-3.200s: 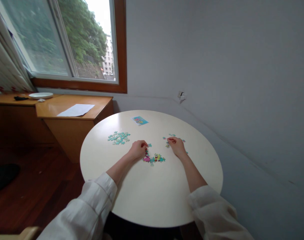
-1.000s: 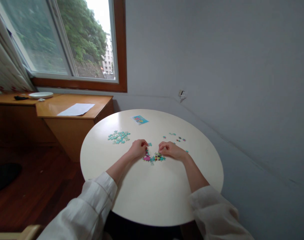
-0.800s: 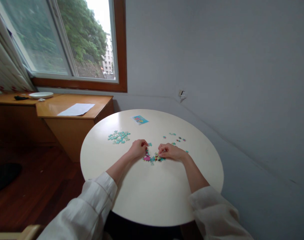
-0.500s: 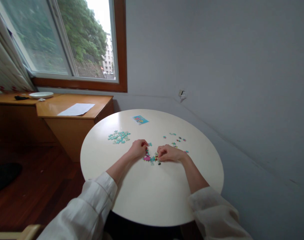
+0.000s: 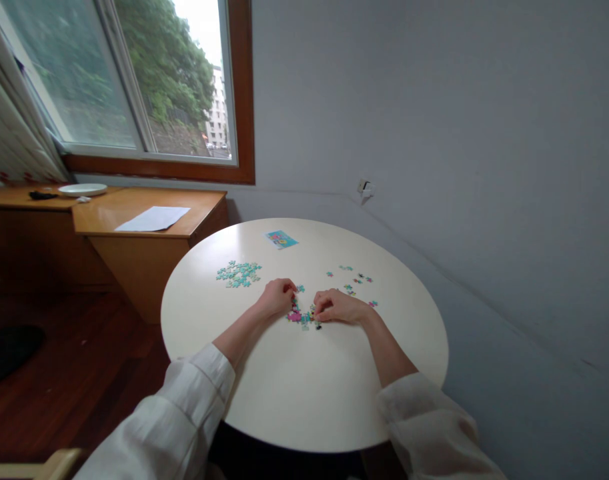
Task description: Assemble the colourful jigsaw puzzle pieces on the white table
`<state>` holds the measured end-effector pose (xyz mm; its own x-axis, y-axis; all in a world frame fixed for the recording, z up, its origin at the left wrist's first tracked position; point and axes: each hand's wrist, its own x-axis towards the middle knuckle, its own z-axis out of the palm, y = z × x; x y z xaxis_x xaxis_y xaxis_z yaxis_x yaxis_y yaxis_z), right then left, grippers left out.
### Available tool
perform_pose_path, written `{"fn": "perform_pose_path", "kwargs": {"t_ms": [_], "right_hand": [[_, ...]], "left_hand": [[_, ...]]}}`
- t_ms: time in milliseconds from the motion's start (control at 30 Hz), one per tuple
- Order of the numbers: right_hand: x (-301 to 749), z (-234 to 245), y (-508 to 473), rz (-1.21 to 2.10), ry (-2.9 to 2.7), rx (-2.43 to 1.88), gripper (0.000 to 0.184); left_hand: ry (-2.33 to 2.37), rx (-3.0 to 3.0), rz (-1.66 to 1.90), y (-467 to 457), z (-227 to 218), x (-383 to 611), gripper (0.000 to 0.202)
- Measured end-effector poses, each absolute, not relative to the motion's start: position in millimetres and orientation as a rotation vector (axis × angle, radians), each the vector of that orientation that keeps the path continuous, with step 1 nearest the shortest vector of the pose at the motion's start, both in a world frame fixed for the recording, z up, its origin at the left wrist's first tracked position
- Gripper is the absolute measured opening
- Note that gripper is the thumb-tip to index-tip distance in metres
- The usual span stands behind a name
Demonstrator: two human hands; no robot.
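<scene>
A small joined patch of colourful puzzle pieces point(image 5: 300, 317) lies near the middle of a round white table point(image 5: 294, 393). My left hand point(image 5: 277, 297) rests curled at the patch's left edge, fingertips on the pieces. My right hand point(image 5: 338, 307) is curled over the patch's right side, fingers pinched down on a piece that is too small to make out. A heap of teal pieces point(image 5: 238, 274) lies to the left. Several loose pieces point(image 5: 355, 280) are scattered to the right.
A small blue picture card point(image 5: 281, 239) lies at the table's far edge. A wooden desk point(image 5: 139, 233) with a sheet of paper point(image 5: 153, 219) and a white plate point(image 5: 82, 190) stands under the window on the left. Grey walls close in behind and on the right.
My right hand came from the scattered pieces on the right to the joined patch and has edged left over it. My left hand has stayed at the patch's left edge.
</scene>
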<state>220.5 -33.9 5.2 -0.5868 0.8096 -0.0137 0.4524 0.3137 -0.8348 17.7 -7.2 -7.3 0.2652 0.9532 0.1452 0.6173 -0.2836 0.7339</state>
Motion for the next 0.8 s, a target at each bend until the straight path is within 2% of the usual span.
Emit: {"fn": "perform_pose_path", "kwargs": {"t_ms": [200,467,800], "right_hand": [[220.3,2.6,-31.6,1.159,-2.186,-1.145,0.01],[222.1,7.9,-34.8,1.218,-2.135,-1.153,0.017],[228.7,9.6,-31.9,1.211,-2.228,-1.086,0.015]], "left_hand": [[1.409,1.987,0.806,-7.8,-7.4,17.6,0.026],[1.416,1.984,0.804,-8.6,-6.5,18.5,0.026],[1.422,1.976,0.796,-8.3,-7.4,18.1,0.024]]}}
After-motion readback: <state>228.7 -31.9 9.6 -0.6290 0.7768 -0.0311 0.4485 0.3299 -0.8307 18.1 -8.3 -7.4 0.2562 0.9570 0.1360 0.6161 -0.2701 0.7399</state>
